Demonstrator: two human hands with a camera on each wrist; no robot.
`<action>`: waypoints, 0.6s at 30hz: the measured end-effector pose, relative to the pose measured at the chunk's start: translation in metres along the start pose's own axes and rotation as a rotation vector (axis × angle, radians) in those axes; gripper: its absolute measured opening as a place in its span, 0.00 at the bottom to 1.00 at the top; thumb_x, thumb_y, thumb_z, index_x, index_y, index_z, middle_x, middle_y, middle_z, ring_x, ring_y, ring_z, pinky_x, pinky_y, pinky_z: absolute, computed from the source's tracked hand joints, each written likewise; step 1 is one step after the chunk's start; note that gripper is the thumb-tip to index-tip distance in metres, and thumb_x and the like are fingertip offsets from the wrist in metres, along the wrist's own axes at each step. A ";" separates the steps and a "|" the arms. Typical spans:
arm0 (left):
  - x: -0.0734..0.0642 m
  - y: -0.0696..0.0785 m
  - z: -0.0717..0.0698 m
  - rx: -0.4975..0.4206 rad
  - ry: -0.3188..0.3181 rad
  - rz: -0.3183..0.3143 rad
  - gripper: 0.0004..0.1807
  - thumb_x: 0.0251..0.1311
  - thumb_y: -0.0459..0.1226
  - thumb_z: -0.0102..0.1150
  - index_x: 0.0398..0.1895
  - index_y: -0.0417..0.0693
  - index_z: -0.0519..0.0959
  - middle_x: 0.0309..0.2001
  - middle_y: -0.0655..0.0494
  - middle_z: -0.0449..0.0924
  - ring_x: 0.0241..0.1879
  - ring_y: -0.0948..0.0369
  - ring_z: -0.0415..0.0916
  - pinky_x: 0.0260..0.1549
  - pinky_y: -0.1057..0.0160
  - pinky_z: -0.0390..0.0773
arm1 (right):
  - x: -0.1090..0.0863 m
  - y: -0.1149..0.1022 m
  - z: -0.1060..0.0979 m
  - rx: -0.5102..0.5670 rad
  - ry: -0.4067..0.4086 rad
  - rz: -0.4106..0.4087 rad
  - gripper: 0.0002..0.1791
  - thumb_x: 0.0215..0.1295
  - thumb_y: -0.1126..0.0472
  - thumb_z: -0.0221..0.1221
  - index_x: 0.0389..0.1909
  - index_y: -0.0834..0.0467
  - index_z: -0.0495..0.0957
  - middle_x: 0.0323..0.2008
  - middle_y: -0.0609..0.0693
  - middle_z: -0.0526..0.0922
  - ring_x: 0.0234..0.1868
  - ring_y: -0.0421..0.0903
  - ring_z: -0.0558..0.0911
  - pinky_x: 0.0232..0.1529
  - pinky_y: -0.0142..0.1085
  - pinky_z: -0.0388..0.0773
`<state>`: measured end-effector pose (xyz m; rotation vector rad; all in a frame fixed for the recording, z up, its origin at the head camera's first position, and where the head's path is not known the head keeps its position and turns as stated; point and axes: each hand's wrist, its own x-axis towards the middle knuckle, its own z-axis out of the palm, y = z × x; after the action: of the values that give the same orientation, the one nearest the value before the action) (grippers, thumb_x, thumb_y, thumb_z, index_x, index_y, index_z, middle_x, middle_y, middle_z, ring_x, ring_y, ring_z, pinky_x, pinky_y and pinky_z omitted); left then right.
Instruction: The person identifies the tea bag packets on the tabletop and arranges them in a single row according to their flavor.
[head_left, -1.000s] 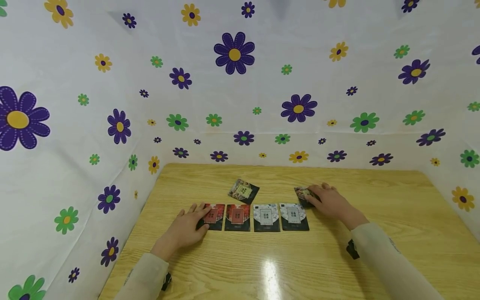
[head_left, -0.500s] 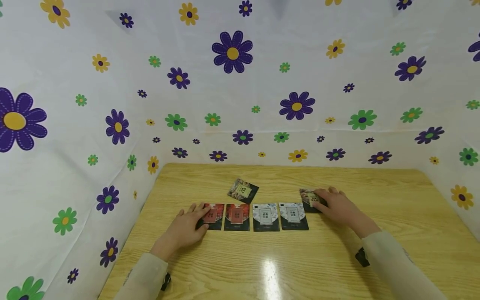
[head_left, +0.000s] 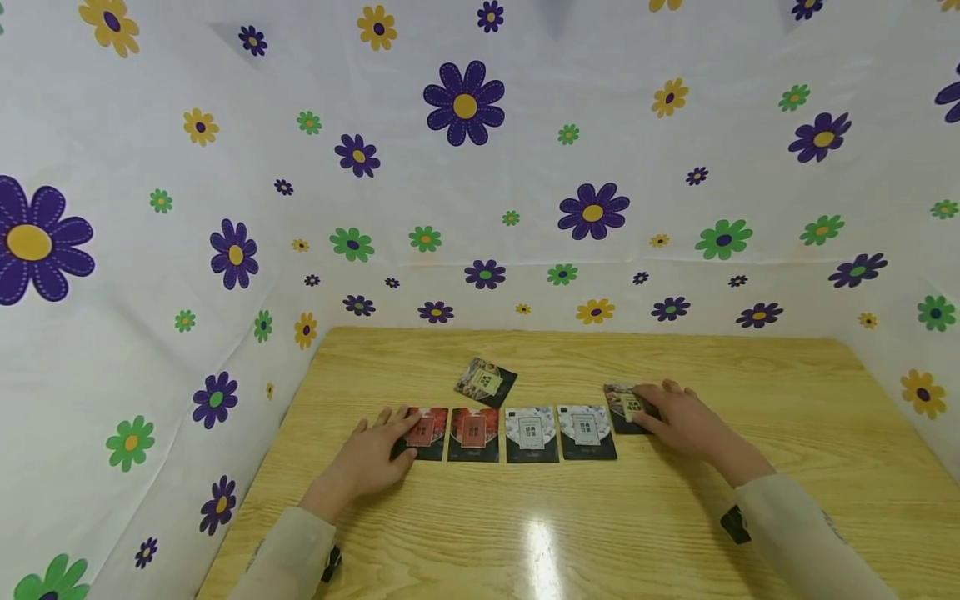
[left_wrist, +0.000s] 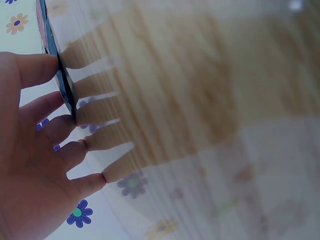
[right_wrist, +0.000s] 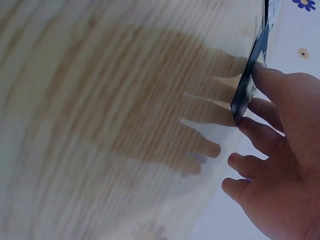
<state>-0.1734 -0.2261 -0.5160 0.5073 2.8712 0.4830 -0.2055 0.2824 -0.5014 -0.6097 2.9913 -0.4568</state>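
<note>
The left hand point(head_left: 367, 458) rests at the left end of a row of flat printed sachets, fingers loosely spread, thumb and forefinger touching the left red-and-black sachet point(head_left: 431, 433) without closing round it. Just right of that lies a second red-and-black sachet point(head_left: 474, 435), then the left white-and-black sachet point(head_left: 532, 435) and the right white-and-black sachet point(head_left: 587, 433) — all four face up, side by side.

At the right end, the right hand point(head_left: 686, 423) has its fingers relaxed and slightly bent, thumb and fingertips on a dark patterned sachet point(head_left: 626, 407). That one lies flat, set a little farther back than the row; its left edge comes up to the right white-and-black sachet — whether they touch, I cannot tell. Another dark patterned sachet point(head_left: 486, 382) lies turned askew on the far side, behind the red and white ones. The wood-grain table point(head_left: 450, 525) meets a white flowered cloth point(head_left: 525, 167) at its far edge.
</note>
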 end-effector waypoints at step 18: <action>-0.001 0.004 -0.008 0.002 -0.028 -0.016 0.33 0.77 0.45 0.56 0.82 0.51 0.64 0.82 0.41 0.59 0.81 0.36 0.56 0.75 0.25 0.55 | 0.001 -0.009 -0.011 0.062 -0.029 -0.008 0.33 0.77 0.50 0.61 0.72 0.68 0.71 0.68 0.73 0.75 0.72 0.80 0.66 0.69 0.77 0.60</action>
<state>-0.1734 -0.2251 -0.5071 0.4870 2.8474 0.4672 -0.2042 0.2778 -0.4880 -0.6185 2.9359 -0.5343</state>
